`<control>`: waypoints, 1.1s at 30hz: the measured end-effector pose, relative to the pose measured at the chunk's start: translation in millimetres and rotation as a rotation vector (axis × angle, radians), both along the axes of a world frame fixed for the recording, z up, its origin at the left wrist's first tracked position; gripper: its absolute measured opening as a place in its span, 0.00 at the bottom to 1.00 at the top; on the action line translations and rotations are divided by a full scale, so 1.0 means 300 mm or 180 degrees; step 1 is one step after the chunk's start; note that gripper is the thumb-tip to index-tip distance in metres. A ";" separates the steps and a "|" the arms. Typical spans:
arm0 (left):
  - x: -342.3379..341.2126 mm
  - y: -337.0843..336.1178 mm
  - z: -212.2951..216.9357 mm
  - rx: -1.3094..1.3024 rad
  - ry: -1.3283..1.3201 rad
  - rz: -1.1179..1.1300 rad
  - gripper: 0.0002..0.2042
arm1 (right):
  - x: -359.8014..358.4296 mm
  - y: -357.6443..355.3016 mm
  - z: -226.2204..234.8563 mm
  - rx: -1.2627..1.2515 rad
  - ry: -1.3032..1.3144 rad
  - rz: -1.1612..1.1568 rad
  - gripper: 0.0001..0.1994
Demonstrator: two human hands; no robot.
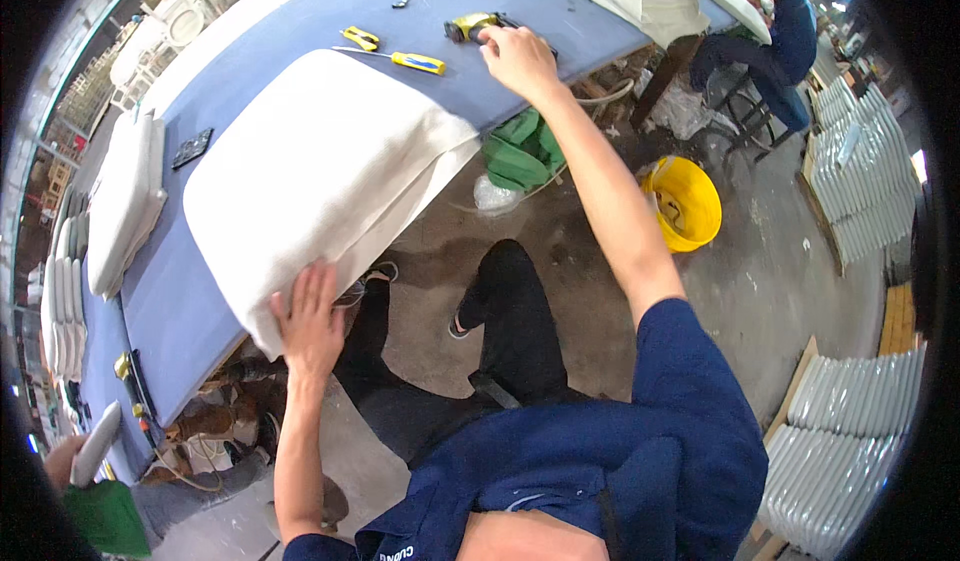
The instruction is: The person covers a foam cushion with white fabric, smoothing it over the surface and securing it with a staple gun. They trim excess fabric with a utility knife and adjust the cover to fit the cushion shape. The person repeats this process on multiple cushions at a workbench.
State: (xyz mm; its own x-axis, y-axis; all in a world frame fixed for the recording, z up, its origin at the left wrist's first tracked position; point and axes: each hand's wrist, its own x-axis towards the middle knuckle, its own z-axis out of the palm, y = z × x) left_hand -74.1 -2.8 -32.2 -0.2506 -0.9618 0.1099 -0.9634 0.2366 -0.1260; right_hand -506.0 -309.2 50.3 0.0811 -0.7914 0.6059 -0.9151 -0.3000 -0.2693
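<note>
A large white fabric-covered cushion (310,151) lies on the blue-topped table in front of me. My left hand (308,321) rests flat on its near edge, fingers stretched out. At the far side of the table my right hand (518,61) has its fingers curled at a yellow and black staple gun (468,28), covering its handle; the exact grip is partly hidden. To the left of that tool lie a yellow-handled screwdriver (418,63) and yellow-handled pliers (360,38), both just beyond the cushion.
Stacked white cushions stand on the table (590,36) at left (125,201) and far right (665,1). A yellow bucket (690,201) and green cloth (522,151) are below its edge. Co-workers sit at far right (785,31) and lower left (105,516). Wrapped stacks (850,451) line the right.
</note>
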 end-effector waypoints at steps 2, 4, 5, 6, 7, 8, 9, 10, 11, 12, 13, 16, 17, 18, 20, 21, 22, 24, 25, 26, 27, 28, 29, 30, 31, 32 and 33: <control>0.086 0.079 0.014 -0.0240 -0.0408 0.0369 0.39 | 0.068 0.205 -0.070 -0.0559 -0.1282 0.0737 0.10; 0.090 0.128 -0.031 -0.0625 -0.0168 0.0630 0.40 | 0.079 0.393 -0.246 -0.0788 -0.2381 0.0781 0.08; 0.081 0.143 -0.053 -0.0811 -0.0055 0.0750 0.40 | 0.070 0.453 -0.365 -0.0587 -0.2598 0.0599 0.08; 0.041 0.151 -0.070 -0.0837 0.0245 0.0859 0.40 | 0.049 0.493 -0.475 0.0048 -0.2653 0.0183 0.08; -0.016 0.169 -0.088 -0.0862 0.0534 0.0989 0.41 | 0.044 0.487 -0.575 0.0385 -0.2909 -0.0008 0.09; -0.059 0.194 -0.105 -0.0901 0.0798 0.1147 0.41 | 0.044 0.465 -0.629 0.0658 -0.2729 -0.0385 0.10; -0.076 0.227 -0.144 -0.0795 0.1051 0.1104 0.40 | 0.045 0.408 -0.685 0.0690 -0.2543 -0.0493 0.11; -0.108 0.265 -0.171 -0.0514 0.1134 0.1160 0.38 | 0.036 0.323 -0.740 0.0706 -0.2348 -0.0608 0.12; -0.115 0.304 -0.198 -0.0223 0.1209 0.1014 0.36 | 0.037 0.237 -0.778 0.1034 -0.2084 -0.0449 0.13; -0.124 0.341 -0.226 0.0083 0.1290 0.0866 0.35 | 0.030 0.139 -0.821 0.1358 -0.1806 -0.0295 0.14; -0.179 0.315 -0.281 0.0477 0.1578 0.0574 0.32 | -0.163 -0.006 -0.967 0.1805 -0.0371 -0.0201 0.15; -0.224 0.370 -0.377 0.1359 0.2154 0.0424 0.27 | -0.246 -0.118 -1.171 0.2234 0.0717 -0.0247 0.16; -0.236 0.391 -0.368 0.1481 0.2200 0.0422 0.25 | -0.197 -0.129 -1.179 0.2188 0.0566 -0.0349 0.16; -0.244 0.398 -0.362 0.1684 0.2325 0.0362 0.25 | -0.173 -0.124 -1.185 0.2150 0.0419 -0.0496 0.16; -0.268 0.395 -0.343 0.1868 0.2483 0.0511 0.22 | -0.167 -0.076 -1.186 0.2085 0.0135 -0.0875 0.16; -0.257 0.388 -0.343 0.1935 0.2548 0.0562 0.21 | -0.130 -0.033 -1.155 0.1784 -0.0404 -0.0871 0.16; -0.240 0.383 -0.348 0.2006 0.2638 0.0593 0.20 | -0.108 0.013 -1.109 0.1436 -0.0915 -0.0838 0.15; -0.204 0.402 -0.369 0.1957 0.2822 0.0782 0.17 | -0.023 0.196 -0.925 0.0847 -0.2996 -0.0330 0.14; -0.212 0.369 -0.358 0.1982 0.2836 0.0646 0.17 | -0.051 0.294 -0.865 0.0797 -0.4139 -0.0170 0.13; -0.241 0.316 -0.332 0.2013 0.2852 0.0487 0.16 | -0.092 0.378 -0.839 0.0667 -0.4746 -0.0024 0.14; -0.277 0.267 -0.295 0.2032 0.2960 0.0368 0.17 | -0.120 0.454 -0.821 0.0526 -0.5363 0.0151 0.14; -0.309 0.217 -0.266 0.2039 0.3055 0.0266 0.17 | -0.127 0.530 -0.800 0.0373 -0.5992 0.0357 0.15; -0.332 0.175 -0.261 0.2005 0.3163 0.0101 0.19 | -0.103 0.604 -0.743 0.0413 -0.6124 0.0440 0.15; -0.355 0.129 -0.250 0.1940 0.3275 -0.0053 0.21 | -0.063 0.672 -0.660 0.0466 -0.6254 0.0556 0.16; -0.387 0.092 -0.238 0.2116 0.3741 -0.0111 0.23 | -0.018 0.742 -0.614 0.0533 -0.6388 0.0681 0.18; -0.453 0.048 -0.210 0.2305 0.4226 -0.0254 0.26 | 0.002 0.819 -0.591 0.0672 -0.6150 0.1008 0.17; -0.533 0.020 -0.151 0.2446 0.5047 -0.0255 0.27 | 0.051 0.879 -0.557 0.1017 -0.5822 0.1068 0.15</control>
